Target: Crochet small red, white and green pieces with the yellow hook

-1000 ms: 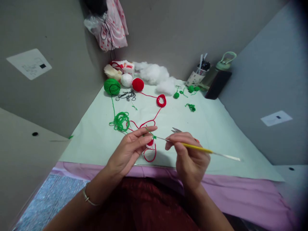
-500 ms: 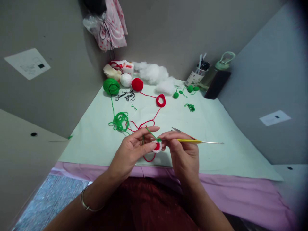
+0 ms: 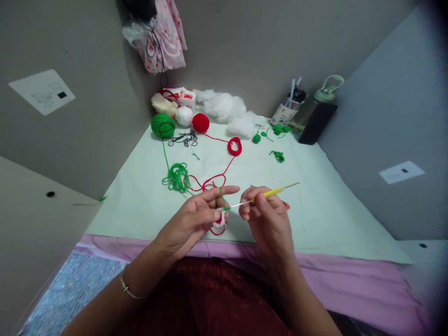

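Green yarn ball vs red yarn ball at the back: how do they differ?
Color: the green yarn ball is green, the red yarn ball red. Size: the green yarn ball looks larger than the red yarn ball. Position: the green yarn ball sits left of the red yarn ball. Both trail a strand.

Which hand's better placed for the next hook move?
Right, I'd judge: the right hand holds the yellow-handled hook, tip near the green stitches; the left hand is pinching the red-and-white piece.
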Demonstrator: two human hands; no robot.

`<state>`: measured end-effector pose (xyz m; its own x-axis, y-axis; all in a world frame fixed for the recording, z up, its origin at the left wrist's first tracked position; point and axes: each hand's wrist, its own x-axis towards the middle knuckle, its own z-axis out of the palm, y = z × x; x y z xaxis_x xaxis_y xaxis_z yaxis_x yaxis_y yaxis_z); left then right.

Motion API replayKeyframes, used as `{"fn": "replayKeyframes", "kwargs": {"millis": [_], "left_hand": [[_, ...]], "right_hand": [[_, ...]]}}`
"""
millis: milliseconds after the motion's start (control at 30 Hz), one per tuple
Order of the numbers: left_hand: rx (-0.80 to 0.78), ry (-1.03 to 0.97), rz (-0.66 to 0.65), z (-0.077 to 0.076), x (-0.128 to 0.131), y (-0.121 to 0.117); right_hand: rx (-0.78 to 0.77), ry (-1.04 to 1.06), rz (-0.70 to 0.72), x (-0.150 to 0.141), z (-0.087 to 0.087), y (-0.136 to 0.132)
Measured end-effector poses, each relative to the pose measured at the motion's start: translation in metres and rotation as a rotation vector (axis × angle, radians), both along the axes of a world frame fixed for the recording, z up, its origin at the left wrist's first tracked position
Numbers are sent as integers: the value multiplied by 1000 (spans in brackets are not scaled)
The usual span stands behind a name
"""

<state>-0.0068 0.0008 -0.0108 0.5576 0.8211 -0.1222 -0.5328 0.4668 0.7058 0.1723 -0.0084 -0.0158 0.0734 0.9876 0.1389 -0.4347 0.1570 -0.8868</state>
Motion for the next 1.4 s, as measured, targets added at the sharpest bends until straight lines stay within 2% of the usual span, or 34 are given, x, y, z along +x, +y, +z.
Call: {"fn": "replayKeyframes", "kwargs": {"millis": [133,233,300,367,633,900,1133,1267,1400], "left_hand": [[48,46,59,-1,0,-1],[139,158,149,-1,3,-4],[174,208,168,-1,6,-6],[180,235,173,-1,7,-8],[155,298,224,2,4,-9],[251,284,279,4,3,-10],[267,302,292,6,2,-11],[297,360,347,10,4,-12],[354,459,427,14,6,-14]], "right_hand": [[-16,26,49,2,0,-1],[122,-56,33,-2,-3,-4],[232,-162,2,-4,-6,-7],[277,-239,-27,-5,-9,-8],[179,-151,-56,-5,-5,-5],[184,-92,22,-3,1,-4],[323,-293,-55,2,2,-16],[472,-512,-165,4,5,-23],[606,-717,-159,8,7,-25]]}}
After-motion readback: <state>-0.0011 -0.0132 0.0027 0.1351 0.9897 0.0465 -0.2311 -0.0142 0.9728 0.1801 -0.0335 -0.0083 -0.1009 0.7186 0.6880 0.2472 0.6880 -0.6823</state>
